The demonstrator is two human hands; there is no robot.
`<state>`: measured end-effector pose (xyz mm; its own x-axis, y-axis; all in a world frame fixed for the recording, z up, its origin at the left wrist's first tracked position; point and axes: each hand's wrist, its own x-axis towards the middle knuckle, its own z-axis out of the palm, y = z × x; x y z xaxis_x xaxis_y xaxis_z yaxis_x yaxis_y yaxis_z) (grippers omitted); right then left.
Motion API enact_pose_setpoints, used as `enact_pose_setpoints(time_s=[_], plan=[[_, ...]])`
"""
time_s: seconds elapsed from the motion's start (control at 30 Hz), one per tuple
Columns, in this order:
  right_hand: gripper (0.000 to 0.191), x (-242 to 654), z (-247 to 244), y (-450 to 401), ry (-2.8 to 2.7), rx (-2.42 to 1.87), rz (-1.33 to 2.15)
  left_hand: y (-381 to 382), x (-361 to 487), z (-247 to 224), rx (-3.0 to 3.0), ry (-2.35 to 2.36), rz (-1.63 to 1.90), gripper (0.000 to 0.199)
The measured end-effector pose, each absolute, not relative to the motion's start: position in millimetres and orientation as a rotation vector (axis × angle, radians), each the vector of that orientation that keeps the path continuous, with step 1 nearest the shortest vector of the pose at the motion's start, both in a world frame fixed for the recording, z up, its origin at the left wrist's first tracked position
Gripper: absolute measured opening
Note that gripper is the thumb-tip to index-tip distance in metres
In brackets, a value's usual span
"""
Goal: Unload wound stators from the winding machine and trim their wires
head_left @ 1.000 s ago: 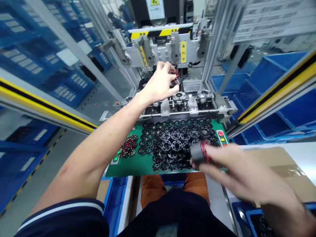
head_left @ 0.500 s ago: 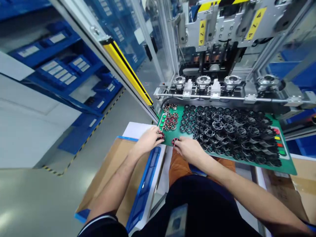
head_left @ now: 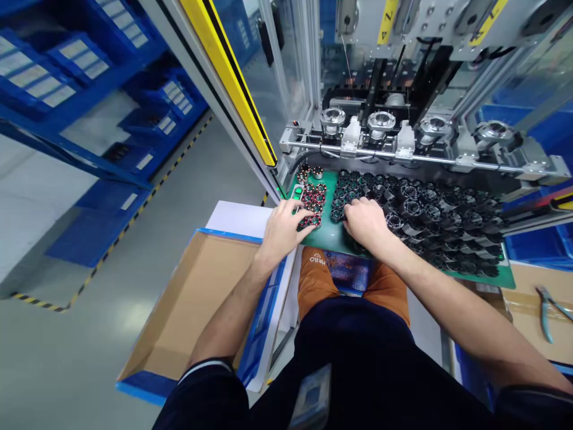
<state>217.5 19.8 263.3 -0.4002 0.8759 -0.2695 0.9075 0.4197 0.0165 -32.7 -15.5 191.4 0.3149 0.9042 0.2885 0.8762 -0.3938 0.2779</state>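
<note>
My left hand [head_left: 284,230] is over the left end of the green work surface [head_left: 329,236], thumb and fingers spread. Its fingertips are at the near edge of a cluster of wound motor stators [head_left: 315,220] with red and copper-coloured wire. I see none clearly gripped. My right hand [head_left: 367,226] has its fingers curled down at the left side of many black slotted rings [head_left: 412,208], which stand close together and partly stacked. The hand itself hides its fingertips and whatever they hold.
Behind the green surface runs a machine rail with several round metal fixtures [head_left: 381,120]. A yellow guard post [head_left: 233,77] rises at left. A cardboard-lined blue tray [head_left: 179,298] is beside my left arm. Pliers [head_left: 545,313] lie on cardboard at right.
My left hand has opened and the red-and-black ring in it is no longer seen there. My right hand has moved right, from the front edge to the black rings. The view has shifted.
</note>
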Motion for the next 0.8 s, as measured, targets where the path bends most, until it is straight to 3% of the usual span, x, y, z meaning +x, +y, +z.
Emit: enact_pose_setpoints(time_s=[0.2, 0.33, 0.43, 0.5, 0.6, 0.7, 0.8], plan=[[0.047, 208, 244, 31, 2.386, 1.577, -0.134, 12, 43, 189, 2.547, 1.643, 0.404, 0.032], [0.047, 204, 251, 33, 2.427, 1.564, -0.143, 22, 63, 186, 2.547, 1.712, 0.26, 0.021], [0.038, 229, 277, 21, 2.5, 1.539, -0.162, 13, 51, 196, 2.446, 1.668, 0.505, 0.005], [0.027, 257, 298, 4, 2.705, 1.545, -0.25, -2, 39, 209, 2.255, 1.565, 0.847, 0.012], [0.019, 296, 323, -31, 3.131, 1.657, -0.65, -32, 32, 237, 1.808, 1.242, 1.242, 0.036], [0.03, 314, 332, -61, 3.18, 1.767, -1.343, -61, 43, 268, 1.524, 0.97, 1.32, 0.067], [0.049, 317, 329, -78, 3.024, 1.924, -1.932, -78, 65, 286, 1.5, 0.881, 1.337, 0.054]])
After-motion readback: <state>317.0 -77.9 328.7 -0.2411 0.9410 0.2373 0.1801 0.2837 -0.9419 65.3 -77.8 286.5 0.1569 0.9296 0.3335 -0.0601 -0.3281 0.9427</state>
